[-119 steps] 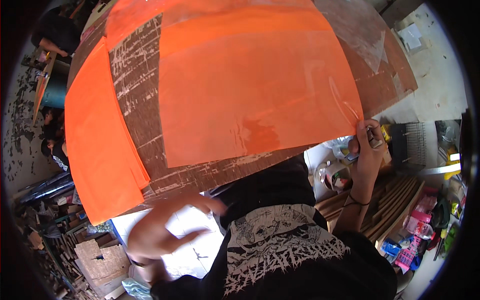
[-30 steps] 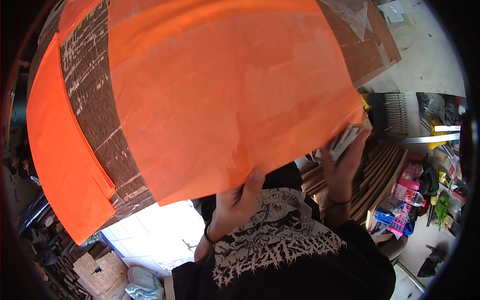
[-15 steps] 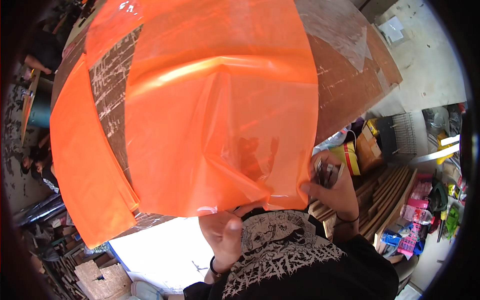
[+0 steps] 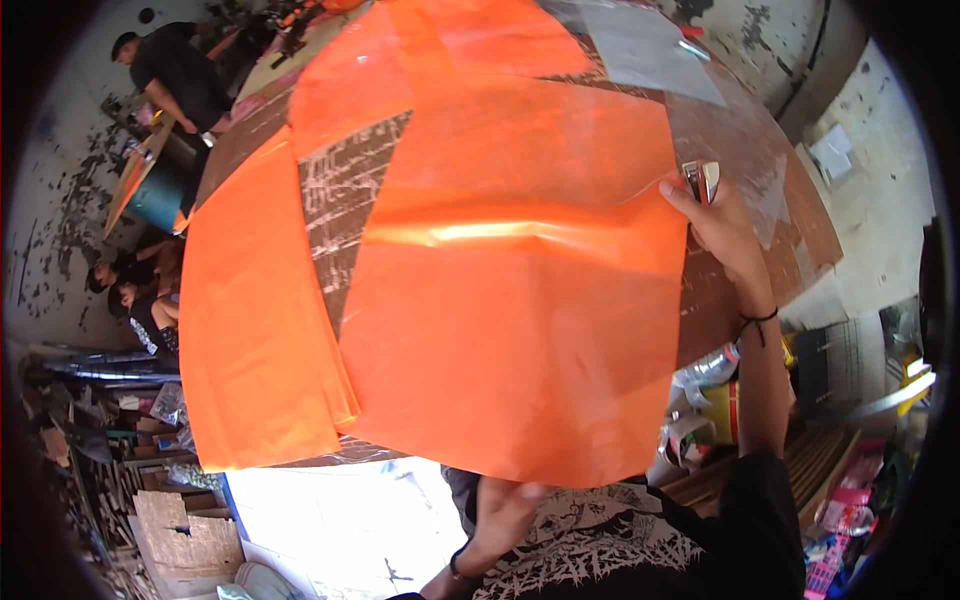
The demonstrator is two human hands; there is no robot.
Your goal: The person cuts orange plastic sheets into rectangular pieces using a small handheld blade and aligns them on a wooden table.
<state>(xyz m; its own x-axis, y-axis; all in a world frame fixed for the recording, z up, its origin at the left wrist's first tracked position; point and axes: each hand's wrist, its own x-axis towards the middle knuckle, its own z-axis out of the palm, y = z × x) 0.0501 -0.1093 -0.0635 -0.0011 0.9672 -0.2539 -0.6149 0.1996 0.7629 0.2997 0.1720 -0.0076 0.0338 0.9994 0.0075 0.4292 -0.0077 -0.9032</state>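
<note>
Orange sheet [image 4: 520, 340] translucent, glossy crosswise crease [image 4: 535, 231]; right fingers [image 4: 684, 201] curled round metal tool [image 4: 706, 178]; left fingers [image 4: 534, 491], grip unclear.

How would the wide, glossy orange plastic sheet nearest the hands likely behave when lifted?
The sheet is probably floppy: a soft ridge crosses it. It looks film-thin, so likely light. Glare along the ridge suggests it may be slippery.

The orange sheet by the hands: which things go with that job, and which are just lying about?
Seem part of the job:
orange sheet, left hand at its near edge
small metal tool, in the right hand
brown table, under the sheet

Seem just lying about:
clear bottle
wooden strips
pink basket
</note>
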